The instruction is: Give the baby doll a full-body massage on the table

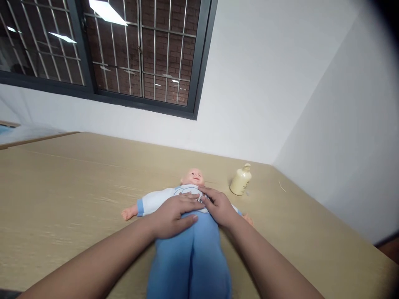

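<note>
Left grip (175,212) palm-down, right grip (222,209) alike

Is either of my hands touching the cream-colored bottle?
No, the left hand and right hand both lie on the doll, apart from the bottle.

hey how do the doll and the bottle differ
The doll lies on its back; the bottle stands. The doll is larger than the bottle. The doll wears white and blue; the bottle is cream. The left hand and right hand touch the doll, not the bottle. Both are on the table.
</note>
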{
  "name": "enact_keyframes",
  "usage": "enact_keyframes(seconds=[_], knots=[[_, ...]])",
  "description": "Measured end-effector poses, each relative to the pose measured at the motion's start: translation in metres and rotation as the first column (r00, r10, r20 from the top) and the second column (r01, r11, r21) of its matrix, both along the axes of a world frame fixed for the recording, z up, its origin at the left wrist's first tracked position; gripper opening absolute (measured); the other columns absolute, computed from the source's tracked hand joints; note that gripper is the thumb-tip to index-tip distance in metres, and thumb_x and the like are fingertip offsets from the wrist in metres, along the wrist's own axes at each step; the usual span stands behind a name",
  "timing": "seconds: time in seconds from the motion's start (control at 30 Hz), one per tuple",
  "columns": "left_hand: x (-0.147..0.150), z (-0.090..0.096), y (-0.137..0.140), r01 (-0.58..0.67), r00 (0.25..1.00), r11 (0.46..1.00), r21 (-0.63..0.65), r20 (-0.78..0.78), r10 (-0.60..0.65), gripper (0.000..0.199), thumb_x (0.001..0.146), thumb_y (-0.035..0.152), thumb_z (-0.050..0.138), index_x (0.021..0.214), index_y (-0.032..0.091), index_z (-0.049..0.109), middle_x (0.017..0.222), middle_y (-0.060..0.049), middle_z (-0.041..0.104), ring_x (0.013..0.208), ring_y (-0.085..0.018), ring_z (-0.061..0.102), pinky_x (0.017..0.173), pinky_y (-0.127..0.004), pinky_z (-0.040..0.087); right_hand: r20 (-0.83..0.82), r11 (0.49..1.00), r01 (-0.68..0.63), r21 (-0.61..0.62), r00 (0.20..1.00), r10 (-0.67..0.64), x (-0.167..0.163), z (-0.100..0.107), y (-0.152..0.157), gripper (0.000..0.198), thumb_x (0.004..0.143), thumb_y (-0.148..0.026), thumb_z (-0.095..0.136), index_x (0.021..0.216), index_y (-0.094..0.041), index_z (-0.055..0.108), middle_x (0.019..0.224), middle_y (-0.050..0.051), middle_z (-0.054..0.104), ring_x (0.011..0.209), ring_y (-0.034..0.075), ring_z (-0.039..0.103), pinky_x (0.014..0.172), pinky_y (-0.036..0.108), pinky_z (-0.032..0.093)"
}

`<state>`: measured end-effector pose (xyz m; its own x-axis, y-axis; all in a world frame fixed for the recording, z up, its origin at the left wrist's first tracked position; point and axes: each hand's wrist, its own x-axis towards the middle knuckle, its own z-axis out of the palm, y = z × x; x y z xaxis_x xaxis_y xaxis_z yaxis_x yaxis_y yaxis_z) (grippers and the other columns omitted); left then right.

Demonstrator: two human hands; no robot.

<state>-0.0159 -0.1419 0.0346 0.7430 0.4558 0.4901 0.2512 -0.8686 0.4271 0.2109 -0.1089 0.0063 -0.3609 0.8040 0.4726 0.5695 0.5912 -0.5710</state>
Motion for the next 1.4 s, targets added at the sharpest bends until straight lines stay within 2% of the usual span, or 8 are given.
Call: enact_keyframes(seconds=[0.17,0.43,0.53,0.63,0.7,0.97,1.3,1.4], knots=[[-0.014,-0.014,0.031,-0.175,0.983,0.971,-0.165,0.033,0.182,0.039,0.098,0.04,0.045,0.131,0.029,0.064,0.141,-0.002,0.057,0.136,-0.02,0.046,0.119,-0.039,0.029,0.02,1.0,-0.023,0.002,1.0,0.023,0.0,0.002,-0.001,0.039,0.097,-0.036,0.047,0.132,-0.024,0.061,0.132,0.007,0.064,0.124,0.023,0.058,0.108,0.045,0.045],[-0.031,-0.018,0.052,-0.435,0.897,0.869,-0.235,-0.028,0.441,0.043,0.098,0.047,0.039,0.124,0.029,0.069,0.133,-0.002,0.064,0.125,-0.023,0.058,0.106,-0.037,0.044,0.109,0.995,0.016,0.099,0.994,-0.027,-0.002,0.009,-0.01,0.037,0.095,-0.028,0.047,0.128,-0.022,0.063,0.133,0.008,0.063,0.127,0.025,0.056,0.11,0.049,0.043],[-0.03,-0.018,0.051,-0.439,0.895,0.869,-0.228,-0.022,0.446,0.043,0.099,0.047,0.037,0.118,0.03,0.072,0.133,0.0,0.064,0.123,-0.023,0.06,0.102,-0.035,0.046,0.19,0.965,-0.138,0.225,0.977,0.096,-0.013,0.024,-0.034,0.038,0.092,-0.02,0.048,0.127,-0.024,0.063,0.132,0.006,0.063,0.129,0.023,0.054,0.116,0.051,0.033],[-0.03,-0.019,0.051,-0.452,0.889,0.861,-0.232,-0.035,0.457,0.045,0.098,0.049,0.038,0.123,0.028,0.069,0.133,-0.002,0.064,0.123,-0.023,0.059,0.103,-0.035,0.045,0.289,0.885,-0.442,0.148,0.875,0.389,-0.029,0.04,-0.062,0.04,0.091,-0.019,0.048,0.13,-0.024,0.059,0.136,0.004,0.061,0.132,0.019,0.05,0.117,0.043,0.033],[-0.03,-0.021,0.052,-0.463,0.882,0.853,-0.241,-0.036,0.469,0.047,0.098,0.05,0.038,0.126,0.027,0.067,0.132,-0.002,0.064,0.124,-0.023,0.059,0.103,-0.035,0.045,0.347,0.87,-0.486,0.08,0.832,0.432,-0.037,0.046,-0.073,0.039,0.092,-0.022,0.051,0.13,-0.026,0.06,0.139,0.003,0.058,0.138,0.019,0.044,0.12,0.043,0.028],[-0.029,-0.02,0.05,-0.453,0.886,0.858,-0.241,-0.019,0.463,0.044,0.098,0.049,0.037,0.121,0.031,0.07,0.131,0.0,0.065,0.123,-0.023,0.059,0.101,-0.034,0.046,0.41,0.971,-0.222,-0.093,0.88,0.24,-0.019,0.034,-0.038,0.051,0.098,-0.048,0.046,0.147,-0.037,0.039,0.16,0.001,0.028,0.15,0.027,0.02,0.12,0.058,0.015],[-0.024,-0.017,0.038,-0.606,0.776,0.782,-0.144,0.107,0.621,0.036,0.091,0.041,0.05,0.114,0.024,0.071,0.117,-0.005,0.072,0.108,-0.026,0.065,0.094,-0.038,0.05,0.111,0.993,0.08,-0.086,0.991,-0.07,0.001,0.009,-0.003,0.043,0.098,-0.046,0.043,0.133,-0.026,0.059,0.131,0.008,0.063,0.122,0.025,0.057,0.104,0.046,0.045],[-0.016,-0.009,0.015,-0.446,0.882,0.895,-0.02,0.161,0.443,0.041,0.088,0.039,0.055,0.124,0.022,0.066,0.124,-0.007,0.068,0.117,-0.026,0.06,0.104,-0.041,0.045,0.099,0.993,0.091,-0.081,0.992,-0.083,0.001,0.008,-0.001,0.041,0.099,-0.045,0.042,0.13,-0.026,0.061,0.128,0.007,0.065,0.119,0.024,0.058,0.103,0.045,0.045]])
